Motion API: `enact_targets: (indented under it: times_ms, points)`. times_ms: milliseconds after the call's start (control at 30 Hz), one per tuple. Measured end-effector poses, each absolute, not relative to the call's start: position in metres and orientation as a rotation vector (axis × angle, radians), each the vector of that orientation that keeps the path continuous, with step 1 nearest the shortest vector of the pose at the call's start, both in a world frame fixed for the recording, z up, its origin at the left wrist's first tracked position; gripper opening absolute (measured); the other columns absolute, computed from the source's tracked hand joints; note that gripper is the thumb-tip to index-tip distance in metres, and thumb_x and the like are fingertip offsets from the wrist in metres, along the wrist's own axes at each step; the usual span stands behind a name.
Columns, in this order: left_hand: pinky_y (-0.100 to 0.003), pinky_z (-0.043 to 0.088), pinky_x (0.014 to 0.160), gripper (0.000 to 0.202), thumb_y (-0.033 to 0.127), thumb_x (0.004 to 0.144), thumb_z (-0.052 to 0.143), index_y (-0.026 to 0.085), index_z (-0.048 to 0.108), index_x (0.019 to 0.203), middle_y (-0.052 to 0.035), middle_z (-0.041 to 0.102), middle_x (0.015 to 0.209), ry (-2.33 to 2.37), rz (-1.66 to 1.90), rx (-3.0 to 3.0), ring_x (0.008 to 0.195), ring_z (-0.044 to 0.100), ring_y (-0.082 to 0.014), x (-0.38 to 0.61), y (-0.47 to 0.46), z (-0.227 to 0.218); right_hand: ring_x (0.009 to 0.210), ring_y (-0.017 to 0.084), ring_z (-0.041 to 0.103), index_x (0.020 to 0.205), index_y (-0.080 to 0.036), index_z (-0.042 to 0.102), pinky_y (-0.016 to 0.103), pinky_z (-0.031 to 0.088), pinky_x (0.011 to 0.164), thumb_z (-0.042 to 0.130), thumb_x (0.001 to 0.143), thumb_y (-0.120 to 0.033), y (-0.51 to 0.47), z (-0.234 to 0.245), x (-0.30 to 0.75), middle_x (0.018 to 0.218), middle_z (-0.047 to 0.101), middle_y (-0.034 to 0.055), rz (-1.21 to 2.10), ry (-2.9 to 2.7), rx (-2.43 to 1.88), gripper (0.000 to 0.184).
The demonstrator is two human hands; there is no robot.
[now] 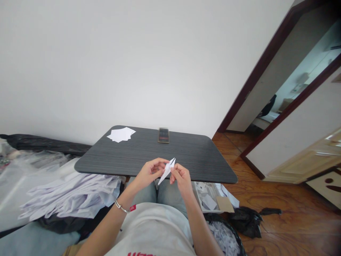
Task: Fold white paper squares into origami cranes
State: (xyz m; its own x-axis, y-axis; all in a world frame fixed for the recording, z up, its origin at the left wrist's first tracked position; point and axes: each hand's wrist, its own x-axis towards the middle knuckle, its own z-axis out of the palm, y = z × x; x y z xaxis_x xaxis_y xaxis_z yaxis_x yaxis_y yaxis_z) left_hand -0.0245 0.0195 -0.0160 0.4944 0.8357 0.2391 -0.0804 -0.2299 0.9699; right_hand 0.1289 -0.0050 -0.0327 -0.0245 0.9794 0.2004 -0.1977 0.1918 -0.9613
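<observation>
A small piece of folded white paper [167, 171], narrow and pointed with a split upper tip, is held up over the table's front edge. My left hand [152, 171] pinches it from the left side, fingers curled behind it. On the other side, my right hand [181, 176] grips its right edge between thumb and fingers. A loose stack of white paper sheets [121, 134] lies at the far left of the dark table [128, 156]. Toward the table's back middle lies a dark rectangular object [163, 135], perhaps a phone.
Beside me on the left is a heap of white cloth or paper [77, 193]. Below the table's right side stand a white box [206, 199] with papers and a black-lined bin [226, 236] full of paper pieces. A black bag [247, 220] lies on the wooden floor.
</observation>
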Motion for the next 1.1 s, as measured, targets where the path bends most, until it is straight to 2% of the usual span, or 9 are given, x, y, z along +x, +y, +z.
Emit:
enact_targets:
  times_ms: [133, 300, 433, 500, 567, 667, 800, 900, 1100]
  points:
    - [-0.021, 0.046, 0.065, 0.035, 0.021, 0.077, 0.059, 0.015, 0.057, 0.112, -0.0042, 0.062, 0.083, 0.682, 0.984, 1.629, 0.068, 0.057, -0.0109, -0.0245, 0.0196, -0.0154, 0.033, 0.006, 0.039, 0.058, -0.019, 0.046, 0.019, 0.032, 0.04, 0.059, 0.076, -0.038, -0.0048, -0.0327, 0.1292, 0.038, 0.045, -0.0082, 1.189, -1.188, -0.911, 0.03]
    - [-0.022, 0.046, 0.059, 0.015, 0.022, 0.073, 0.062, 0.012, 0.067, 0.084, -0.0035, 0.062, 0.073, 0.735, 0.964, 1.616, 0.061, 0.056, -0.0112, -0.0245, 0.02, -0.0151, 0.033, 0.006, 0.038, 0.056, -0.019, 0.047, 0.019, 0.031, 0.04, 0.059, 0.075, -0.041, -0.004, -0.0323, 0.1305, 0.037, 0.044, -0.008, 1.216, -1.197, -0.917, 0.032]
    - [-0.023, 0.047, 0.06, 0.014, 0.021, 0.067, 0.067, 0.011, 0.065, 0.077, -0.0012, 0.062, 0.063, 0.783, 0.977, 1.503, 0.056, 0.058, -0.0111, -0.0231, 0.0206, -0.017, 0.036, 0.007, 0.04, 0.055, -0.019, 0.046, 0.019, 0.034, 0.04, 0.058, 0.076, -0.044, -0.0048, -0.0311, 0.1289, 0.04, 0.044, -0.0069, 1.219, -1.196, -0.909, 0.035]
    - [-0.024, 0.048, 0.061, 0.016, 0.021, 0.065, 0.07, 0.011, 0.064, 0.075, -0.0011, 0.063, 0.063, 0.787, 0.995, 1.437, 0.057, 0.059, -0.0117, -0.0224, 0.0207, -0.018, 0.039, 0.007, 0.043, 0.062, -0.018, 0.051, 0.019, 0.036, 0.041, 0.058, 0.077, -0.043, -0.006, -0.0303, 0.1279, 0.045, 0.047, -0.006, 1.181, -1.19, -0.882, 0.03]
    - [-0.026, 0.049, 0.063, 0.019, 0.022, 0.064, 0.071, 0.011, 0.063, 0.076, -0.0015, 0.065, 0.065, 0.769, 1.007, 1.379, 0.06, 0.061, -0.0128, -0.022, 0.0206, -0.0183, 0.046, 0.008, 0.049, 0.08, -0.019, 0.056, 0.018, 0.038, 0.042, 0.059, 0.078, -0.039, -0.0076, -0.0296, 0.1278, 0.056, 0.052, -0.0044, 1.128, -1.178, -0.848, 0.02]
    - [-0.025, 0.05, 0.064, 0.02, 0.023, 0.063, 0.073, 0.011, 0.062, 0.076, -0.0019, 0.066, 0.067, 0.736, 1.014, 1.321, 0.062, 0.062, -0.0131, -0.0219, 0.0203, -0.0169, 0.059, 0.011, 0.055, 0.094, -0.021, 0.057, 0.018, 0.042, 0.045, 0.06, 0.078, -0.034, -0.0096, -0.0297, 0.1304, 0.072, 0.057, -0.0006, 1.094, -1.247, -0.821, 0.021]
    - [-0.024, 0.05, 0.063, 0.022, 0.022, 0.059, 0.076, 0.011, 0.062, 0.072, -0.0016, 0.068, 0.067, 0.714, 1.017, 1.257, 0.06, 0.062, -0.0117, -0.0222, 0.0197, -0.0129, 0.065, 0.012, 0.054, 0.087, -0.021, 0.061, 0.019, 0.044, 0.048, 0.059, 0.077, -0.028, -0.0099, -0.0304, 0.1352, 0.078, 0.056, 0.0013, 1.069, -1.386, -0.802, 0.012]
    - [-0.023, 0.049, 0.062, 0.022, 0.022, 0.058, 0.076, 0.01, 0.062, 0.071, -0.0014, 0.068, 0.065, 0.717, 1.016, 1.243, 0.059, 0.062, -0.0112, -0.0224, 0.0193, -0.0113, 0.069, 0.013, 0.054, 0.088, -0.021, 0.062, 0.019, 0.045, 0.05, 0.059, 0.076, -0.023, -0.0095, -0.0297, 0.1367, 0.083, 0.054, 0.0023, 1.033, -1.442, -0.772, 0.012]
    - [-0.022, 0.048, 0.061, 0.021, 0.022, 0.06, 0.075, 0.01, 0.063, 0.072, -0.0016, 0.067, 0.065, 0.732, 0.989, 1.286, 0.058, 0.061, -0.0107, -0.0229, 0.0192, -0.0131, 0.068, 0.013, 0.056, 0.081, -0.021, 0.063, 0.021, 0.046, 0.053, 0.06, 0.075, -0.016, -0.0097, -0.0285, 0.1372, 0.077, 0.056, 0.002, 0.875, -1.506, -0.796, 0.008]
